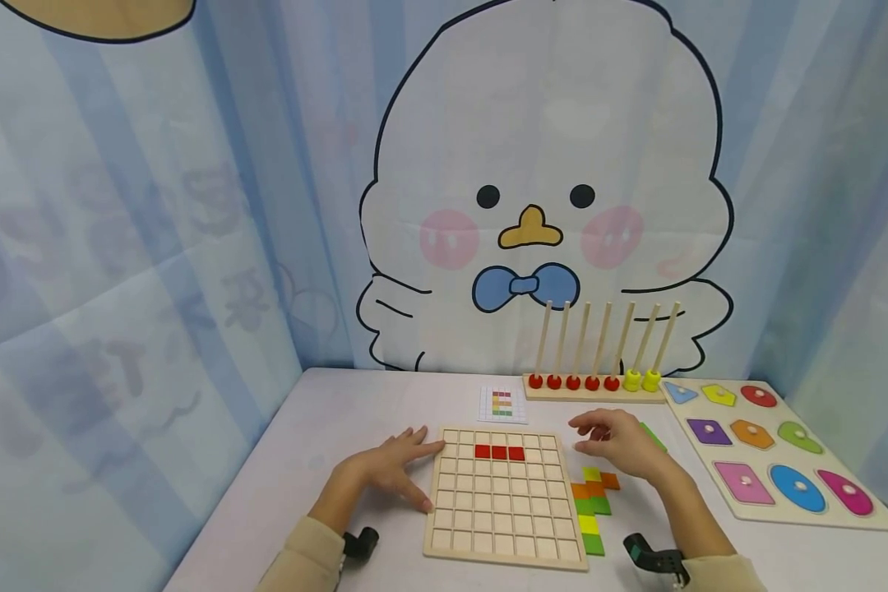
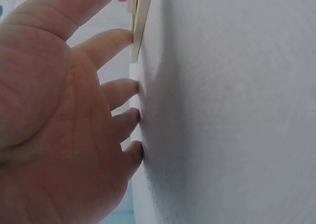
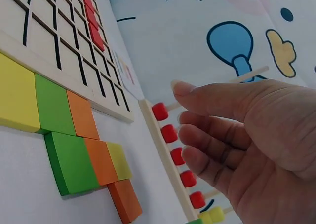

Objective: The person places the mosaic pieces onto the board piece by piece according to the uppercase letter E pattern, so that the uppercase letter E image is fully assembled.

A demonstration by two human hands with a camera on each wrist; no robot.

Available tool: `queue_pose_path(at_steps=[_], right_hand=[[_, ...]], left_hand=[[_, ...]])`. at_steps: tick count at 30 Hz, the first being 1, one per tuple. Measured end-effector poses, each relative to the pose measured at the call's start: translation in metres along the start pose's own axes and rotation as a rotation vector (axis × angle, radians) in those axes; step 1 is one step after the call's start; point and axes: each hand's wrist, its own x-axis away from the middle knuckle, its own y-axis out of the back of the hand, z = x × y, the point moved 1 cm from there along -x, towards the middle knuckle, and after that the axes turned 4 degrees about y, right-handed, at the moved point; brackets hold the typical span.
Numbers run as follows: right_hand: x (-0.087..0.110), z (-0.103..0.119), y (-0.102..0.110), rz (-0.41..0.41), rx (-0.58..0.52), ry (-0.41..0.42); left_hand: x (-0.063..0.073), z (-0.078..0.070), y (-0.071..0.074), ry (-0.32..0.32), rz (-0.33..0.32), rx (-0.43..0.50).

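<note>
A wooden grid board (image 1: 501, 502) lies on the table, with a row of red square tiles (image 1: 499, 452) set in cells near its far side. My left hand (image 1: 388, 464) spreads its fingers at the board's left edge; in the left wrist view the index fingertip (image 2: 126, 35) touches the board's side, and the other fingertips rest at the tabletop. Above the table, right of the board's far corner, my right hand (image 1: 625, 444) hovers with loosely bent fingers. Nothing shows between its thumb (image 3: 207, 96) and fingers. Yellow, green and orange tiles (image 3: 69, 157) lie along the board's right edge.
Beyond the board lies a small card (image 1: 518, 409) printed with coloured squares. A bead rack (image 1: 595, 395) with upright pegs, red and yellow beads stands at the back. On the right is a shape puzzle board (image 1: 765, 469). One green tile (image 1: 653, 436) lies behind my right hand.
</note>
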Motion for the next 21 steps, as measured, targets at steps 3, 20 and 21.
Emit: queue_pose_path(at_steps=[3,20,21], right_hand=[[0.002,-0.001,0.002,0.038,0.022,-0.004],[0.007,-0.013,-0.001,0.185,0.041,-0.118],[0.007,-0.013,-0.001,0.189,0.041,-0.120]], left_hand=[[0.000,0.000,0.000,0.000,-0.001,0.001],[-0.003,0.002,-0.003,0.012,-0.005,-0.004],[-0.003,0.002,-0.003,0.013,-0.004,-0.004]])
